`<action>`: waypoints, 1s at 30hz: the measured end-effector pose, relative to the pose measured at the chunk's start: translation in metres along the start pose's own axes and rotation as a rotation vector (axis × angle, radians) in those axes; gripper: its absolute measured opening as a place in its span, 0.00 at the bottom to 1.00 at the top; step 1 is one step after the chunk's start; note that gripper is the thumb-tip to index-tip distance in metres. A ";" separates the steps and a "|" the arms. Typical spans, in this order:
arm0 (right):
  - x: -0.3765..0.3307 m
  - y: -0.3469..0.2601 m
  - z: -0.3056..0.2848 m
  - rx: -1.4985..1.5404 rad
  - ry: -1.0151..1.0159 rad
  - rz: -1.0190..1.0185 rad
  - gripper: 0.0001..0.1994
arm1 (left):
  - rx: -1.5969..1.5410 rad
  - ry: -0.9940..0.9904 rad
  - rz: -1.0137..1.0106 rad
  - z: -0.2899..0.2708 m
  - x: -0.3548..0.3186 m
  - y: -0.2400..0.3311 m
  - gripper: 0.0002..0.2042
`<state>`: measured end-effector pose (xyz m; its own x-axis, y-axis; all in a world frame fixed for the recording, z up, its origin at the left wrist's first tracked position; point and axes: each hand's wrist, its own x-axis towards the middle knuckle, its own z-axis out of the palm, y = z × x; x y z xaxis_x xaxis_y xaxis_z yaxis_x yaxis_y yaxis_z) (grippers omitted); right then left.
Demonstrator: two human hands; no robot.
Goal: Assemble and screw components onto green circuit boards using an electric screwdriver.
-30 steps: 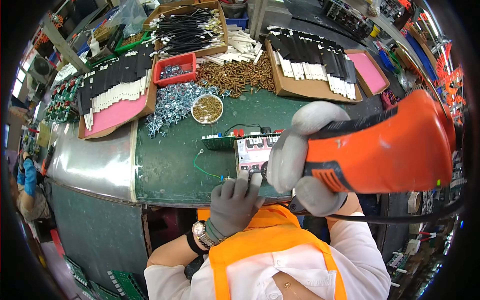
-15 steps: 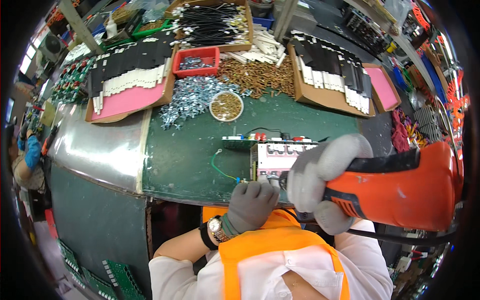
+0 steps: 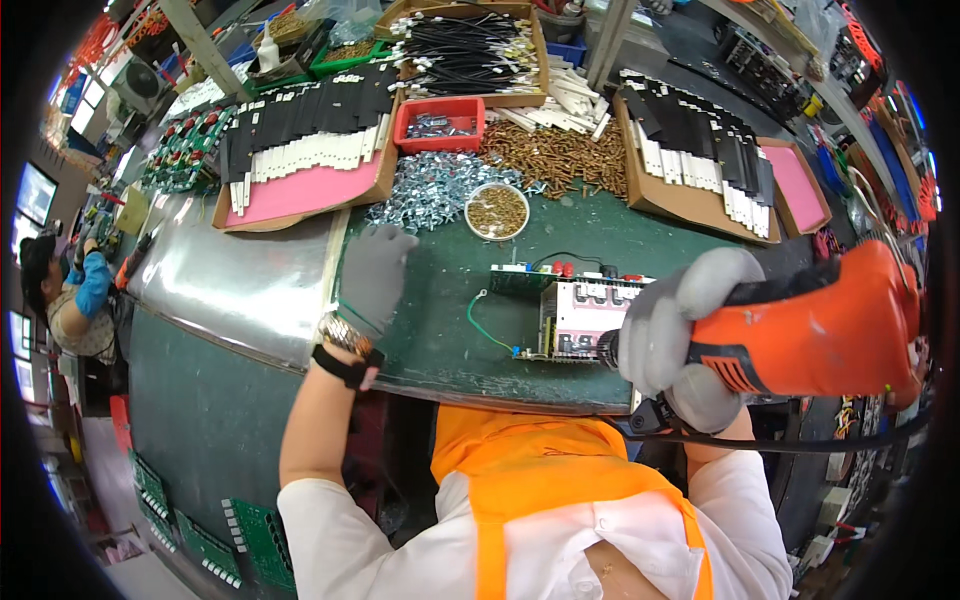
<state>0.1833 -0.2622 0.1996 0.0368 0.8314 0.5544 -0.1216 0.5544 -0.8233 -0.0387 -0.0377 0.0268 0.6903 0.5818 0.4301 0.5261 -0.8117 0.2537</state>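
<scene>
- A small round bowl [image 3: 498, 209] of brown screws is sitting at twelve o'clock from the power supply unit [image 3: 583, 318], and a red tray [image 3: 439, 122] of small metal parts is lying beyond it, beside a loose heap of silver brackets [image 3: 432, 189].
- Cardboard boxes [image 3: 300, 165] at ten and two o'clock are holding rows of black and white strips over pink sheets.
- My right hand [image 3: 672, 335], gloved in grey, is wrapping its fingers tightly around an orange electric screwdriver [image 3: 810, 330], whose tip is pointing at the unit's near right edge.
- My left hand [image 3: 372, 275], also gloved, is hovering with fingers loosely curled and holding nothing, at nine o'clock from the unit and just below the brackets.
- The unit is resting on the green tabletop [image 3: 440, 300], near its front edge, with a green wire [image 3: 485, 322] trailing left.
- Another person [image 3: 70, 300] is working at far left.
</scene>
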 end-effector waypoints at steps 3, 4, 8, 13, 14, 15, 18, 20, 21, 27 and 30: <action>-0.003 -0.006 0.001 0.054 0.027 -0.055 0.18 | 0.134 -0.165 -0.025 0.023 0.005 -0.028 0.05; -0.004 -0.007 -0.001 0.069 0.037 -0.073 0.20 | 0.121 -0.160 -0.008 0.025 0.008 -0.031 0.05; -0.002 -0.014 -0.009 0.146 0.059 -0.147 0.26 | 0.147 -0.006 -0.039 0.019 0.010 -0.019 0.04; 0.002 -0.029 -0.026 0.238 -0.033 -0.315 0.29 | -1.194 -0.169 -0.530 -0.061 0.025 0.107 0.05; 0.003 -0.031 -0.023 0.295 -0.013 -0.342 0.29 | -1.260 -0.236 -0.489 -0.058 0.020 0.119 0.05; 0.004 -0.033 -0.022 0.352 0.007 -0.369 0.28 | -1.323 -0.303 -0.445 -0.057 0.016 0.130 0.05; -0.002 -0.039 -0.023 0.295 0.021 -0.393 0.28 | -1.487 -0.450 -0.512 -0.065 0.008 0.164 0.08; -0.004 -0.041 -0.025 0.316 -0.005 -0.412 0.29 | -1.598 -0.521 -0.590 -0.064 0.005 0.167 0.10; -0.006 -0.042 -0.025 0.304 0.012 -0.409 0.28 | -1.710 -0.588 -0.673 -0.063 0.004 0.168 0.12; -0.012 -0.044 -0.035 0.294 -0.057 -0.414 0.26 | -1.687 -0.620 -0.579 -0.052 -0.002 0.170 0.17; -0.009 -0.041 -0.038 0.322 -0.120 -0.419 0.25 | -1.531 -0.604 -0.589 -0.057 0.001 0.181 0.20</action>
<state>0.2258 -0.2910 0.2232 0.0359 0.5211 0.8527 -0.4198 0.7822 -0.4603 0.0293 -0.1868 0.1225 0.8556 0.4374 -0.2768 0.0955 0.3923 0.9149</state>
